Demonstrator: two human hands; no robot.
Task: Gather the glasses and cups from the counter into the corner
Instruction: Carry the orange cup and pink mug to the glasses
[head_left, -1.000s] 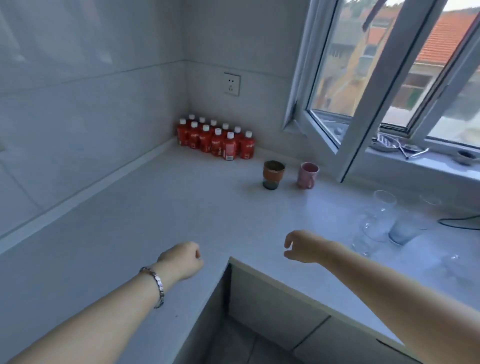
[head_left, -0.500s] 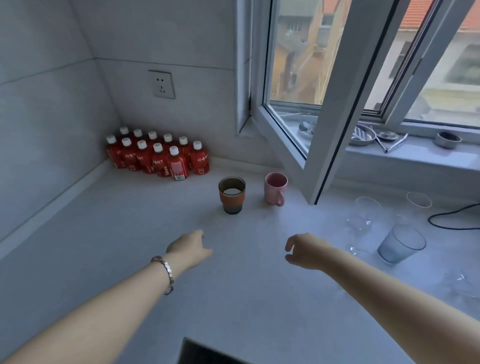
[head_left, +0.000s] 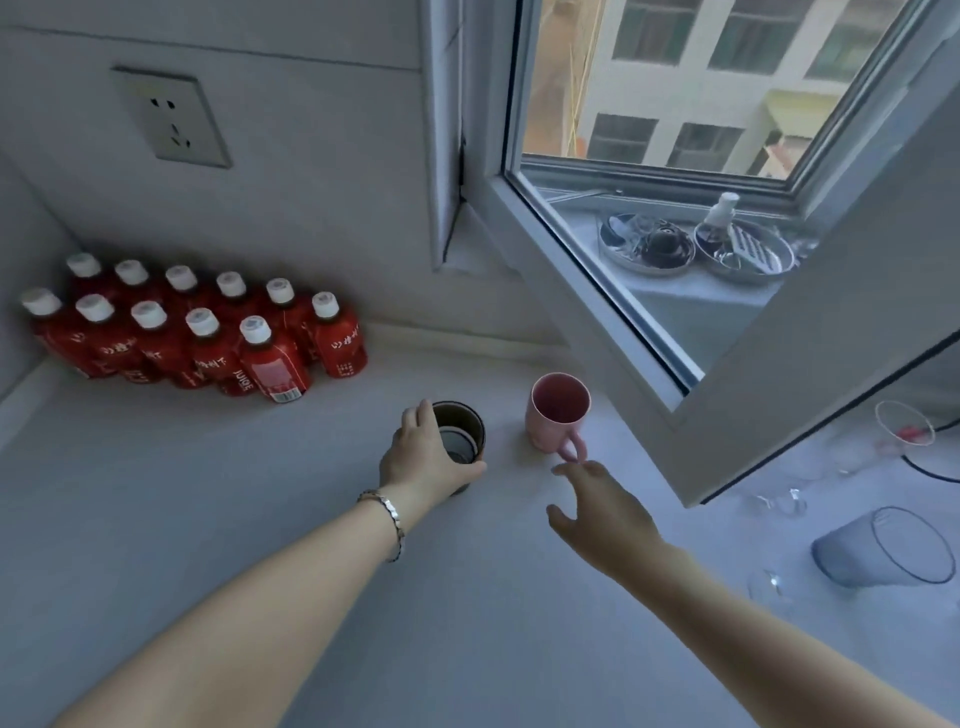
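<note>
Left hand (head_left: 421, 457) wraps my brown cup (head_left: 460, 441), mid-table, ready to slide it far-left toward the corner; right hand (head_left: 597, 514), fingers spread and empty, nears the pink mug (head_left: 558, 415) handle.

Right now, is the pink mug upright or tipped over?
Upright: the pink mug stands on its base on the counter, open mouth up, handle toward the right hand.

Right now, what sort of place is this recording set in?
Most likely a home kitchen: a pale counter in a tiled corner, a pink mug and red juice bottles on it, a wall socket above.
</note>
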